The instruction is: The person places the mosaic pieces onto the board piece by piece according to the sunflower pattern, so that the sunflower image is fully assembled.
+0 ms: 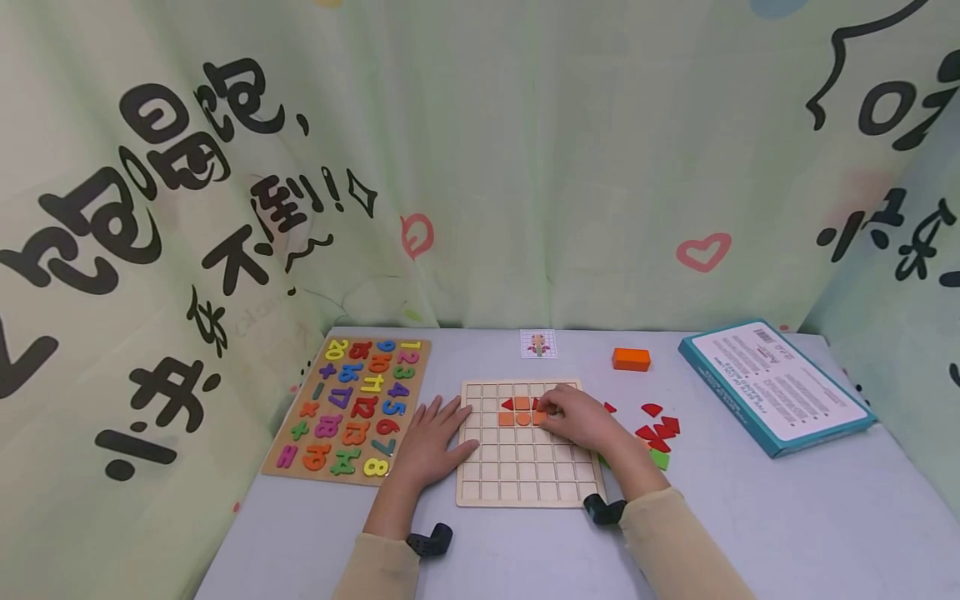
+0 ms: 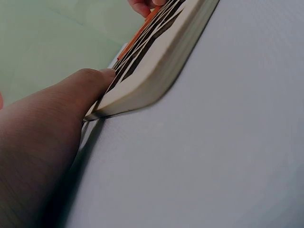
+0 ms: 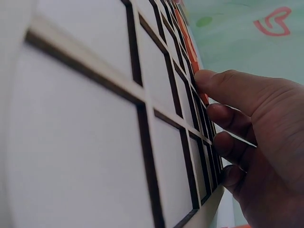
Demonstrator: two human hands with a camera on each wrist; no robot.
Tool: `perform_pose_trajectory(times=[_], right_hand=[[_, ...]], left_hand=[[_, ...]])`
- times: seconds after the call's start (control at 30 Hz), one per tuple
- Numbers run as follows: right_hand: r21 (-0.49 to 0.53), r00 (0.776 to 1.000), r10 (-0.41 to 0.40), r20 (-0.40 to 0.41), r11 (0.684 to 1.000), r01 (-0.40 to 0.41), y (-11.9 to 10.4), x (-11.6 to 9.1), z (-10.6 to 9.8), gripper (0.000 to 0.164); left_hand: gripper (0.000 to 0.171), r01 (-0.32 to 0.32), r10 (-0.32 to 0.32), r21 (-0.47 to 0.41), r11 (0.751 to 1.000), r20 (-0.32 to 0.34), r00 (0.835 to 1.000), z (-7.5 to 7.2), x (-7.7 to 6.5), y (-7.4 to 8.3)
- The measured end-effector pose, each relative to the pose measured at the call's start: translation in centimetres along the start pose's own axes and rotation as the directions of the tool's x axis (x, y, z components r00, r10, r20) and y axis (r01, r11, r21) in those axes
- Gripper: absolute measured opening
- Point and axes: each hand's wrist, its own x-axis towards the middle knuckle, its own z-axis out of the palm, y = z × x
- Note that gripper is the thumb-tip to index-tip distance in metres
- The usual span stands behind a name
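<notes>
A wooden grid board [image 1: 525,503] lies on the white table. My left hand [image 1: 431,442] rests at its left edge, fingers spread, and in the left wrist view its thumb [image 2: 92,80] touches the board's edge. Red and orange tiles, including an orange square [image 1: 521,403], a red triangle [image 1: 507,404] and another orange tile [image 1: 506,419], sit in two rows of cells. My right hand [image 1: 573,414] reaches over the board's upper right, its fingertips pinching a small red tile [image 1: 536,403] beside the orange square. The fingers partly hide that tile.
Right of the board lie loose red pieces [image 1: 651,410] and a green piece [image 1: 659,458]. Behind are an orange block [image 1: 632,359] and a small pattern card [image 1: 538,343]. A teal-edged box [image 1: 780,383] is far right; a number puzzle board [image 1: 297,475] is left.
</notes>
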Motion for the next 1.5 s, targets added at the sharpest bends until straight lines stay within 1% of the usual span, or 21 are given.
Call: perform_pose_trajectory(times=[0.27,0.43,0.57,0.67,0.8,0.93,1.13,1.3,1.5], right_hand=[[0.009,1.0,0.02,0.002,1.0,-0.02,-0.1,-0.1,0.1,0.015],[0.003,1.0,0.003,-0.002,1.0,-0.003,0.0,-0.1,0.2,0.015],[0.024,1.0,-0.006,-0.004,1.0,0.006,0.1,-0.2,-0.2,0.017],[0.035,1.0,0.022,-0.001,0.999,-0.022,0.0,-0.5,-0.9,0.019],[0.031,0.997,0.079,-0.002,0.996,-0.079,0.2,-1.1,-2.2,0.023],[0.025,0.993,0.114,-0.012,0.993,-0.114,1.2,-1.5,-3.4,0.026],[0.016,0.982,0.188,-0.024,0.982,-0.188,3.6,-2.2,-4.7,0.03],[0.003,0.971,0.24,-0.008,0.971,-0.24,5.2,-2.7,-5.2,0.034],[0.015,0.961,0.277,0.008,0.961,-0.277,6.2,-3.0,-5.4,0.037]], left_hand=[[0.068,0.001,-0.001,-0.005,1.0,0.005,1.0,0.1,0.0,-0.1],[0.069,0.005,-0.005,-0.009,1.0,0.011,1.0,0.0,0.0,-0.1],[0.068,0.002,-0.002,-0.01,1.0,0.008,1.0,0.0,0.0,-0.1],[0.068,0.0,0.0,-0.009,1.0,0.007,1.0,0.1,0.0,-0.1],[0.068,-0.002,0.002,-0.002,1.0,0.008,1.0,0.1,0.1,-0.1],[0.068,-0.004,0.004,0.003,1.0,0.007,1.0,0.2,0.1,-0.2],[0.069,0.001,-0.001,0.002,1.0,0.006,1.0,0.2,0.1,-0.2],[0.069,0.001,-0.001,-0.001,1.0,0.0,1.0,0.2,0.1,-0.2],[0.069,-0.004,0.004,-0.001,1.0,-0.008,1.0,0.3,0.1,-0.2]])
